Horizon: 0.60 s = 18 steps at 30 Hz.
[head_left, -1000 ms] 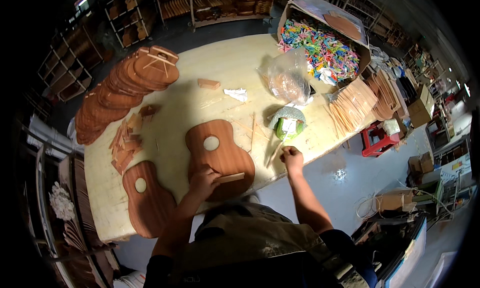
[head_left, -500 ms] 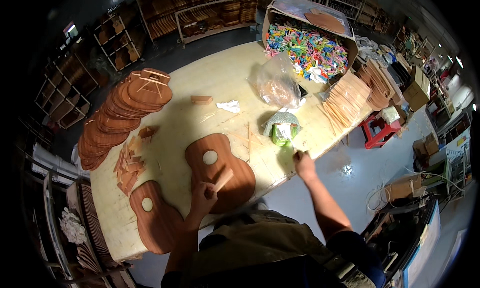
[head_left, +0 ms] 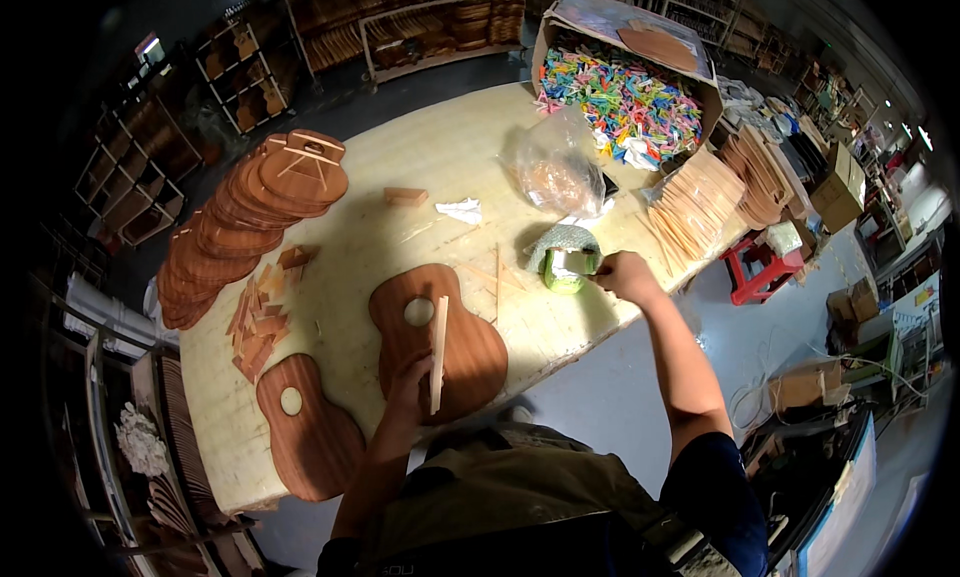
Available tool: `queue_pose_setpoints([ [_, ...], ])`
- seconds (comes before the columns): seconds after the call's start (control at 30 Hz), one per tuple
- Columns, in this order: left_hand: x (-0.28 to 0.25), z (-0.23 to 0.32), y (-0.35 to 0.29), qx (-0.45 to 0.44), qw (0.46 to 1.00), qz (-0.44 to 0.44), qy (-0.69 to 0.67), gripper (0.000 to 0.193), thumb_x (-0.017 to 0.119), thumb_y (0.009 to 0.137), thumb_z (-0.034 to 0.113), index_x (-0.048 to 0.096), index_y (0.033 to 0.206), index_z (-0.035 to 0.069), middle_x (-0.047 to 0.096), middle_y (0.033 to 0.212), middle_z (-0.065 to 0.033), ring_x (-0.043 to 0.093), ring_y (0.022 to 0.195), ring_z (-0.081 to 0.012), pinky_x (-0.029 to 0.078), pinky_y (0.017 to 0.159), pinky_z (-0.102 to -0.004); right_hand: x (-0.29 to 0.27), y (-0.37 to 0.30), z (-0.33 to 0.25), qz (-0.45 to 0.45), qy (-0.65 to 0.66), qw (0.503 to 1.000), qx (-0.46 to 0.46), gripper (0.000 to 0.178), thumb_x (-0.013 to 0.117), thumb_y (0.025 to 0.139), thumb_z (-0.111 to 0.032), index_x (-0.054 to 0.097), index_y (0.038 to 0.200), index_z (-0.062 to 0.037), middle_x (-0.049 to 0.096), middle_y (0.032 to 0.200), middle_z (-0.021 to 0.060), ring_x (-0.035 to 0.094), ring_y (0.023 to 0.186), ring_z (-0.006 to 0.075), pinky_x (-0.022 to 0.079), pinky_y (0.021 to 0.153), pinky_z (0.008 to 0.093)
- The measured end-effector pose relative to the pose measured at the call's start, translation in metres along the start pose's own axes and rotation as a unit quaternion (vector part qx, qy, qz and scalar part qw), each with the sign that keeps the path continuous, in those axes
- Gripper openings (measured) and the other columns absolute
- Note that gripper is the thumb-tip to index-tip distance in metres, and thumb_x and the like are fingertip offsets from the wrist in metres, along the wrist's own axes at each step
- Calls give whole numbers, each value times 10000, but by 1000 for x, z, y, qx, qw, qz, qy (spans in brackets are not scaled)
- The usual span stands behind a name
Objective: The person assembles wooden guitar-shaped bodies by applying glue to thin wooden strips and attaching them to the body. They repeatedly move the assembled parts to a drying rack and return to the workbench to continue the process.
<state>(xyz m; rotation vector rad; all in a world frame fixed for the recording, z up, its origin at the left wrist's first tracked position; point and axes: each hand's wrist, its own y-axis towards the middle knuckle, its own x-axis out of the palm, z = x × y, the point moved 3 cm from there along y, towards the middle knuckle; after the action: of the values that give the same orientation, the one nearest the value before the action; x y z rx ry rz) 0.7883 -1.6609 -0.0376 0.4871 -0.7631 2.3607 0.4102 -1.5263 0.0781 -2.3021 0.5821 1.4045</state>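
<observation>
My left hand (head_left: 409, 385) is closed on a pale wooden strip (head_left: 440, 342), which stands slanting over a brown guitar-shaped wooden plate (head_left: 470, 349) with a round hole. To the right, my closed right hand (head_left: 626, 277) is at the green container (head_left: 563, 282). Its fingers pinch a small flat tool (head_left: 582, 264), whose end lies over the container's mouth; its exact kind is hard to make out. Bubble wrap (head_left: 563, 239) surrounds the container's far side. Left of my left hand lies a second, smaller guitar-shaped plate (head_left: 318, 437), also with a round hole.
Overlapping guitar-shaped plates (head_left: 235, 222) line the table's left side, near loose wooden blocks (head_left: 262, 327). A carton of colourful clips (head_left: 620, 97), a plastic bag (head_left: 555, 162) and bundled strips (head_left: 697, 202) stand at the far right. A red stool (head_left: 755, 272) is beyond the table edge.
My right hand has moved up to the green container, bringing the flat tool over its mouth. In my left hand the wooden strip has turned from a slant to nearly upright in the picture.
</observation>
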Motion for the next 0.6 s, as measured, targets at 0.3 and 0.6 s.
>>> queue_pose_setpoints([
  [0.3, 57, -9, 5, -141, 976, -59, -154, 294, 537, 924, 264, 545, 1016, -16, 556, 798, -72, 542, 687, -129, 462, 529, -233, 42, -61, -42, -169, 469, 866, 42, 224, 645, 912, -221, 706, 984, -18, 632, 714, -2, 440, 515, 54, 353, 463, 204],
  [0.6, 95, 13, -14, -149, 922, -240, -264, 295, 541, 913, 233, 540, 1067, -19, 533, 861, -65, 535, 743, -124, 469, 575, -222, 47, -75, -102, 269, 123, 938, -182, 241, 691, 836, -129, 700, 1071, -79, 575, 720, 83, 537, 587, 207, 459, 558, 319],
])
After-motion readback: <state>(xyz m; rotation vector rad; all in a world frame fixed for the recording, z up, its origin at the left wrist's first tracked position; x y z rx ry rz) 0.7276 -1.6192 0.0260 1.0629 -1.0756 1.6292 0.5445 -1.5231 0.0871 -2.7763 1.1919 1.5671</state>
